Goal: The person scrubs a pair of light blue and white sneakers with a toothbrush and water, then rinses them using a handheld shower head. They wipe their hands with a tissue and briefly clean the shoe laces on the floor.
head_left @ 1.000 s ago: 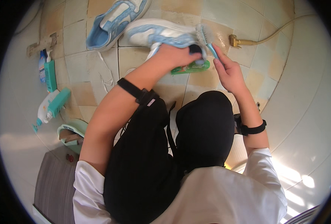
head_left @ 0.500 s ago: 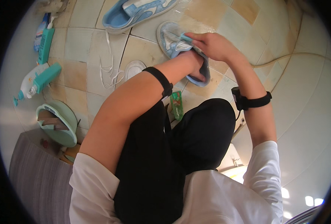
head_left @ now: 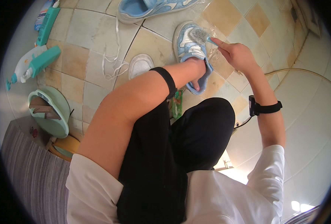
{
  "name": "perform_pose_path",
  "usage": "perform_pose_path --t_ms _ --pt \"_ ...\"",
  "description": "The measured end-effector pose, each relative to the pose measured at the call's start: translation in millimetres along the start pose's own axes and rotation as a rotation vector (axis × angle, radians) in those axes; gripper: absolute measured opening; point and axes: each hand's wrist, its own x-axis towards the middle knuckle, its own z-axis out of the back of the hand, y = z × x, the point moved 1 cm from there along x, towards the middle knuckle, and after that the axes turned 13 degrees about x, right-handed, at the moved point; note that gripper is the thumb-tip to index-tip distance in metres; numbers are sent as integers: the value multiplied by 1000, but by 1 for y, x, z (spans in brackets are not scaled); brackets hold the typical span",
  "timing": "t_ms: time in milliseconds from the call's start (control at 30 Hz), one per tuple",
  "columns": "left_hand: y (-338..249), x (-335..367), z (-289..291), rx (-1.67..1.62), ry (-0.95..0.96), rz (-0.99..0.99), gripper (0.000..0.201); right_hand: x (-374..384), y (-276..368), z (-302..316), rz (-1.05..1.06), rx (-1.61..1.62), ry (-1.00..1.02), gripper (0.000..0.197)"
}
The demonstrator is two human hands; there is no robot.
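Note:
A light-blue and white sneaker is tilted on the tiled floor in front of me. My left hand is pushed into its opening and holds it from inside; the thumb shows at the heel end, while the other fingers are hidden. My right hand is closed around the light-blue handle of a scrub brush. Its pale bristles rest against the upper of the sneaker, near the toe. Beyond to the left lies the matching sneaker, partly cut off by the view's upper edge.
White shoelaces and a white insole lie left of the sneaker. Teal bottles stand or lean along the left wall. Below them is a green basin. A green packet lies by my knee; a thin hose runs at right.
The brush has moved from the sneaker's opening to its upper near the toe, and its head now shows. My right hand has swung right and down. The whole view has shifted slightly.

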Motion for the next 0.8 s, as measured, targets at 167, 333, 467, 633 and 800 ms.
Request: perform_pose_path --t_ms 167,333,467,633,800 --pt "1 14 4 90 250 -85 89 -23 3 -29 -11 14 -42 47" --pt "17 16 32 2 67 359 53 -39 -1 -23 -342 69 -271 43" --pt "31 -19 46 -291 -338 501 44 -46 -13 -37 -412 304 -463 41" --pt "35 -13 -3 -292 -749 648 65 -40 -4 -35 -437 576 -469 43" --pt "47 -6 15 -236 -428 408 50 -31 10 -29 -243 648 -257 42"
